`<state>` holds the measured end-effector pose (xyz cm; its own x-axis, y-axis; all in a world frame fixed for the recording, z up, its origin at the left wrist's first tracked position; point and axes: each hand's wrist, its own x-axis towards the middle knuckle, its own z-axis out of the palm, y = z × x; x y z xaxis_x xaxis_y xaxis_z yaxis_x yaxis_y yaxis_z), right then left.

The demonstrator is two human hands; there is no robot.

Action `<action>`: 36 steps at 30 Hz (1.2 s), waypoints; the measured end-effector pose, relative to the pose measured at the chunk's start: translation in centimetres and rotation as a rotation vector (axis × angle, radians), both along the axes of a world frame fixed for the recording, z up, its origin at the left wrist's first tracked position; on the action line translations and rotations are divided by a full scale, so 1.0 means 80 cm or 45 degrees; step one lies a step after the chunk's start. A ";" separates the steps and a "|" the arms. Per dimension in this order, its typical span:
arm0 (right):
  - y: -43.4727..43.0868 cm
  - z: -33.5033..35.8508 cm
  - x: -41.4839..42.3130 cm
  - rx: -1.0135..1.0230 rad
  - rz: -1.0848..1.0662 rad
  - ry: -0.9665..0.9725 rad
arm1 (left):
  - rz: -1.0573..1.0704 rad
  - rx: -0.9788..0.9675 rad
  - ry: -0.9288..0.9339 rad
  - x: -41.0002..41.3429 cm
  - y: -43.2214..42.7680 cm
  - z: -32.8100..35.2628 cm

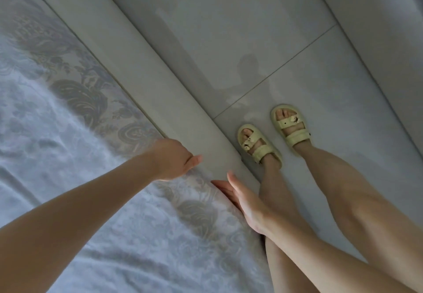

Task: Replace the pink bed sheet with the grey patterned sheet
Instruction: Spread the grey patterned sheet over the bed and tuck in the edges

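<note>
Tucking grey sheet [109,212], already spread over bed, along frame [160,75]. Your left hand [170,160] had fingers curled on hem; right hand [242,203] lay flat, fingers straight, against sheet's side. You needed hem pulled taut, then cloth slid down without bunching.

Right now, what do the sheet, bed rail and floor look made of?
Grey patterned sheet: soft woven cloth, likely cotton, matte; it creases and carries a floral print. Bed rail: smooth off-white, perhaps leatherette or painted board; faint sheen, no grain. Floor: glazed tile, glossy; it mirrors a silhouette and shows a grout line.
</note>
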<state>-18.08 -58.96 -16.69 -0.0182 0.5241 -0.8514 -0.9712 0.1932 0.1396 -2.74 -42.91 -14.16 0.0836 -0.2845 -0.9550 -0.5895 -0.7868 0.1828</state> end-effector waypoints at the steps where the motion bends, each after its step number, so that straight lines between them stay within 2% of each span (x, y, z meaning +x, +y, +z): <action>1: 0.001 0.000 -0.001 0.025 -0.005 -0.009 | -0.048 0.035 0.003 -0.009 -0.004 -0.005; 5: 0.009 -0.002 0.001 0.180 0.051 -0.095 | -0.319 0.252 0.025 -0.041 -0.028 -0.026; 8: 0.010 -0.005 0.002 0.227 0.162 -0.255 | -0.284 0.453 0.061 -0.047 -0.039 -0.036; 12: 0.029 -0.003 -0.028 0.247 0.280 -0.545 | -0.242 0.381 -0.014 -0.050 -0.023 -0.017; 14: 0.037 -0.002 -0.038 0.308 0.096 -0.420 | -0.238 0.284 -0.072 -0.051 -0.016 -0.008; 16: 0.046 -0.014 -0.045 0.359 -0.097 -0.192 | -0.032 0.206 -0.099 -0.051 -0.013 -0.005; 19: 0.053 -0.042 -0.045 0.421 -0.091 -0.090 | 0.490 -0.060 -0.213 -0.040 -0.011 -0.004; 20: 0.054 -0.049 -0.046 0.421 -0.073 -0.063 | 0.625 -0.137 -0.233 -0.039 -0.010 0.002; 21: 0.052 -0.053 -0.049 0.405 -0.053 -0.053 | 0.652 -0.179 -0.227 -0.042 -0.010 0.011; 22: 0.048 -0.054 -0.051 0.390 -0.038 -0.043 | 0.553 -0.190 -0.202 -0.047 -0.010 0.019; 25: 0.022 -0.052 -0.075 0.407 -0.028 0.042 | -0.010 -0.210 -0.164 -0.080 -0.018 0.023; 28: -0.010 -0.046 -0.110 0.209 0.054 0.041 | -0.250 -0.040 -0.121 -0.110 -0.041 0.001; 31: -0.042 -0.017 -0.133 -0.122 0.059 -0.071 | -0.264 0.168 -0.016 -0.116 -0.065 -0.023; 33: -0.054 -0.002 -0.157 -0.245 0.002 -0.133 | -0.169 0.153 -0.008 -0.114 -0.060 -0.025; 36: -0.051 0.005 -0.186 -0.150 -0.053 -0.121 | -0.080 0.006 -0.143 -0.113 -0.039 -0.018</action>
<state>-33.00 -63.01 -16.27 0.0849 0.4191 -0.9040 -0.9698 0.2430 0.0216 -11.78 -45.99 -15.62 0.1718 -0.2884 -0.9420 -0.6544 -0.7481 0.1097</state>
